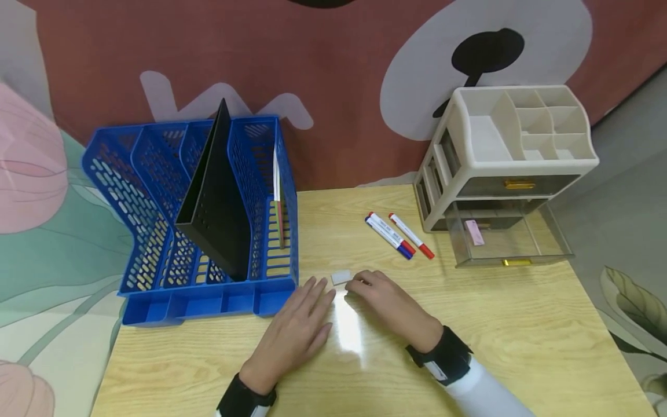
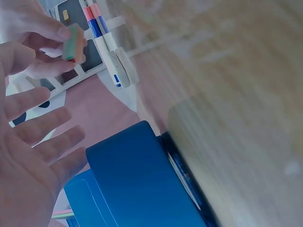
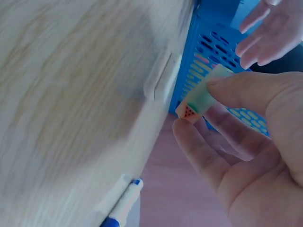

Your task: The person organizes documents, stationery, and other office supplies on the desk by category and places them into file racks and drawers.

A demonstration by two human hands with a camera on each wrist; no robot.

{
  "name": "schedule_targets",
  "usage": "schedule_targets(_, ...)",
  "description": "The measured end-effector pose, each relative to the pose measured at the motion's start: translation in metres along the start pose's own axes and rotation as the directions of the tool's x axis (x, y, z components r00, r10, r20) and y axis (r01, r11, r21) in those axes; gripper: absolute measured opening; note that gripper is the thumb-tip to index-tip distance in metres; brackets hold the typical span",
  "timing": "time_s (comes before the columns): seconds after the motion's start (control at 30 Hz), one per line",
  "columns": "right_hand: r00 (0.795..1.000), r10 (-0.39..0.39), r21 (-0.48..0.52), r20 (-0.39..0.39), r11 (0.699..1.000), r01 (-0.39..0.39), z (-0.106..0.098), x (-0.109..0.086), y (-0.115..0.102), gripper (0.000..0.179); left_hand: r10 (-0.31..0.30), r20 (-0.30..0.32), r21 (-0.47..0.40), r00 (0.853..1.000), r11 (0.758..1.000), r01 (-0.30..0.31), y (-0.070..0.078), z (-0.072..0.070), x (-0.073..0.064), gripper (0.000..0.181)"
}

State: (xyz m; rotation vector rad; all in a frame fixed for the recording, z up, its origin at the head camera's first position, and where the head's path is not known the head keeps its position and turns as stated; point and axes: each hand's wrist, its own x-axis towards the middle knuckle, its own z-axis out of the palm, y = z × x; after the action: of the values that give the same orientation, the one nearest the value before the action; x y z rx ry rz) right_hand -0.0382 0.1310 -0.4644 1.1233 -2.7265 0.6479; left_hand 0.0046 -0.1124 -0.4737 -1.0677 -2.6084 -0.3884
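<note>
In the right wrist view, my right hand pinches a small pale green and orange eraser with a watermelon print between thumb and fingers. The head view mostly hides this eraser behind the hand. A white eraser lies flat on the table just beyond my fingertips. My left hand is held with fingers straight and spread beside the blue file rack's front corner, holding nothing. Its palm shows in the left wrist view.
The blue file rack holds a black folder and thin upright items. Several red and blue markers lie behind the hands. At right stands a white desk organizer, its clear lower drawer pulled out with a pink eraser inside.
</note>
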Motion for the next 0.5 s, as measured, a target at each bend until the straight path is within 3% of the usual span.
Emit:
schedule_targets(0.2,0.998,0.007,-0.008,-0.062,1.000,-0.008,-0.021,-0.010,0.001,0.036,-0.024,0.037,-0.019,0.999,1.000,0.024,0.000,0.001,0.005,0.064)
schedule_targets(0.5,0.987,-0.003,-0.105,-0.158,0.994,-0.013,-0.069,-0.023,0.003,0.041,-0.049,0.107,-0.038,0.993,0.998,0.053,0.004,0.006,0.014,0.069)
